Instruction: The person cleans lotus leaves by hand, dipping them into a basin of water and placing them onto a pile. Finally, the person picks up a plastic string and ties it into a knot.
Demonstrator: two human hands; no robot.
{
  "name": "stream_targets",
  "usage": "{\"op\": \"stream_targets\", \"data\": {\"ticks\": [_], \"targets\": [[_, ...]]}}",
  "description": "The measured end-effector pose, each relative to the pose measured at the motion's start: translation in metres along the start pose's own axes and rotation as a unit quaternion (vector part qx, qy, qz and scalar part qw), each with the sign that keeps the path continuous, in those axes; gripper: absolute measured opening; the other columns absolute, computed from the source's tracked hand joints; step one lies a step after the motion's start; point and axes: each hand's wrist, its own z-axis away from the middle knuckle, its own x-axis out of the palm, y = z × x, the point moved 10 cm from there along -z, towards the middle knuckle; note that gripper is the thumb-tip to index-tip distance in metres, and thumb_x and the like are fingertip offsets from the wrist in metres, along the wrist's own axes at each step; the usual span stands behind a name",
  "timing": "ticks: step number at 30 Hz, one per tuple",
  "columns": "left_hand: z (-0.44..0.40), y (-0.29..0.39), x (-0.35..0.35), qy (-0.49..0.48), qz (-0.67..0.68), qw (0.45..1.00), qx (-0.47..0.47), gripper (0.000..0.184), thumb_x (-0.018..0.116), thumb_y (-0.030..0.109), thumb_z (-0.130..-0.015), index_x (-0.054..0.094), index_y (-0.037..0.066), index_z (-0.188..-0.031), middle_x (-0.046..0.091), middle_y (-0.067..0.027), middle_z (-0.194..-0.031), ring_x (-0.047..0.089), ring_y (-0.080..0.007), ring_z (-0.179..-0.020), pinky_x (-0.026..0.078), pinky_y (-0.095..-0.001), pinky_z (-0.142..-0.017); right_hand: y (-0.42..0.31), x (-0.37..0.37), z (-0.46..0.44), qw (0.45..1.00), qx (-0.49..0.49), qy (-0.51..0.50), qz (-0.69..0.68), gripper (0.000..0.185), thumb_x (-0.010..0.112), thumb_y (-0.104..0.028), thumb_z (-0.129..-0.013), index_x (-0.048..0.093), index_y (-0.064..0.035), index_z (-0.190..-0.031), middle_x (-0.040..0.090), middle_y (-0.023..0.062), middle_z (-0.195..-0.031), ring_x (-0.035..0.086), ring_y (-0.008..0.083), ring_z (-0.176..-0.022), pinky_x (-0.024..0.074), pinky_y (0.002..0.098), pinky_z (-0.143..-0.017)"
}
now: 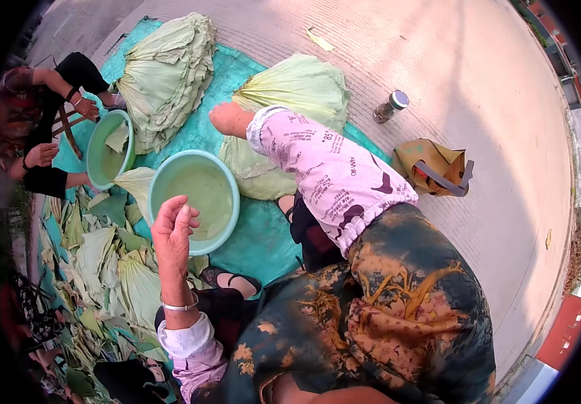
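My left hand (172, 232), with a silver bangle at its wrist, is raised over the near edge of a pale green basin (235, 202) of greenish water. Its fingers are loosely bent and apart, and nothing shows in them. Further out, my right hand (231, 120) is closed beside the gathered stem end of a fanned stack of large pale green leaves (304, 84). Its fingertips are hidden, so I cannot make out what they hold. More of these leaves (257, 168) lie beneath that forearm. A single leaf (135, 185) rests against the basin's left rim.
A tall leaf stack (169, 74) stands on the turquoise sheet (263, 249). Loose leaves (95, 262) cover its lower left. Another person's hands (41, 155) are beside a smaller green basin (95, 158). A lidded jar (390, 108) and a brown bag (431, 161) stand at right.
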Motion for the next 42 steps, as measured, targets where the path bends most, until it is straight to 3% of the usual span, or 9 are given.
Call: {"op": "stream_targets", "data": {"ticks": [4, 8, 13, 15, 18, 24, 30, 36, 42], "targets": [[0.011, 0.012, -0.026, 0.057, 0.021, 0.998, 0.034, 0.024, 0.054, 0.018, -0.088, 0.056, 0.002, -0.105, 0.062, -0.0039, -0.079, 0.054, -0.0076, -0.066, 0.042, -0.0201, -0.058, -0.063, -0.012, 0.046, 0.988, -0.125, -0.086, 0.027, 0.018, 0.053, -0.010, -0.074, 0.058, -0.0038, -0.090, 0.061, 0.0160, -0.090, 0.061, 0.0314, -0.084, 0.0503, 0.0426, -0.067], [0.050, 0.041, -0.093, 0.199, 0.096, 0.968, 0.116, 0.024, 0.054, 0.017, -0.087, 0.057, 0.000, -0.104, 0.063, -0.0069, -0.080, 0.057, -0.0092, -0.065, 0.043, -0.0199, -0.059, -0.069, -0.010, 0.093, 0.959, -0.132, -0.246, 0.047, 0.025, 0.058, -0.020, -0.075, 0.058, -0.0047, -0.094, 0.061, 0.0156, -0.095, 0.059, 0.0322, -0.090, 0.0479, 0.0429, -0.073], [0.156, -0.011, -0.206, 0.371, 0.233, 0.885, 0.160, 0.022, 0.050, 0.012, -0.089, 0.054, -0.003, -0.106, 0.063, -0.0123, -0.084, 0.059, -0.0142, -0.068, 0.046, -0.0224, -0.061, -0.051, -0.058, 0.100, 0.977, -0.158, -0.130, -0.065, 0.025, 0.057, -0.018, -0.076, 0.060, 0.0003, -0.094, 0.060, 0.0218, -0.092, 0.058, 0.0359, -0.088, 0.0455, 0.0413, -0.076], [0.216, -0.070, -0.245, 0.429, 0.245, 0.860, 0.126, 0.023, 0.049, 0.011, -0.089, 0.053, -0.003, -0.107, 0.063, -0.0129, -0.083, 0.060, -0.0151, -0.067, 0.047, -0.0236, -0.059, -0.049, -0.057, 0.103, 0.962, -0.210, -0.138, -0.110, 0.029, 0.058, -0.017, -0.076, 0.060, 0.0025, -0.097, 0.061, 0.0209, -0.091, 0.059, 0.0343, -0.087, 0.0459, 0.0379, -0.076], [0.314, -0.177, -0.277, 0.549, 0.205, 0.810, -0.024, 0.023, 0.049, 0.012, -0.088, 0.053, -0.002, -0.106, 0.063, -0.0128, -0.082, 0.060, -0.0151, -0.066, 0.048, -0.0243, -0.058, -0.031, -0.030, 0.093, 0.945, -0.068, -0.232, -0.222, 0.029, 0.057, -0.017, -0.079, 0.057, 0.0026, -0.100, 0.062, 0.0156, -0.083, 0.061, 0.0216, -0.069, 0.0484, 0.0317, -0.063], [0.515, -0.346, -0.199, 0.693, 0.297, 0.618, -0.224, 0.019, 0.049, 0.012, -0.084, 0.053, 0.000, -0.098, 0.064, -0.0121, -0.078, 0.059, -0.0172, -0.059, 0.045, -0.0274, -0.050, -0.036, -0.027, 0.091, 0.932, -0.054, -0.274, -0.232, 0.029, 0.054, -0.018, -0.081, 0.054, -0.0018, -0.105, 0.060, 0.0103, -0.086, 0.059, 0.0161, -0.065, 0.0455, 0.0277, -0.053], [0.557, -0.465, -0.073, 0.669, 0.395, 0.530, -0.340, 0.017, 0.048, 0.010, -0.081, 0.053, 0.000, -0.095, 0.063, -0.0133, -0.074, 0.058, -0.0194, -0.052, 0.043, -0.0301, -0.042, -0.049, -0.023, 0.094, 0.923, -0.067, -0.313, -0.215, 0.035, 0.054, -0.020, -0.082, 0.051, -0.0002, -0.112, 0.060, 0.0077, -0.089, 0.062, 0.0161, -0.069, 0.0480, 0.0270, -0.056], [0.482, -0.483, -0.033, 0.621, 0.427, 0.563, -0.340, 0.017, 0.047, 0.009, -0.079, 0.052, 0.001, -0.093, 0.062, -0.0131, -0.072, 0.058, -0.0187, -0.051, 0.043, -0.0296, -0.041, -0.056, -0.017, 0.101, 0.923, -0.072, -0.324, -0.196, 0.033, 0.053, -0.016, -0.081, 0.051, 0.0007, -0.109, 0.060, 0.0071, -0.085, 0.060, 0.0145, -0.066, 0.0466, 0.0262, -0.055], [0.391, -0.478, -0.034, 0.534, 0.449, 0.642, -0.320, 0.017, 0.047, 0.009, -0.078, 0.053, 0.001, -0.093, 0.062, -0.0119, -0.072, 0.057, -0.0167, -0.052, 0.043, -0.0289, -0.043, -0.049, -0.025, 0.114, 0.930, -0.032, -0.325, -0.169, 0.028, 0.053, -0.014, -0.081, 0.053, -0.0010, -0.106, 0.060, 0.0087, -0.082, 0.060, 0.0148, -0.066, 0.0474, 0.0267, -0.055]]}}
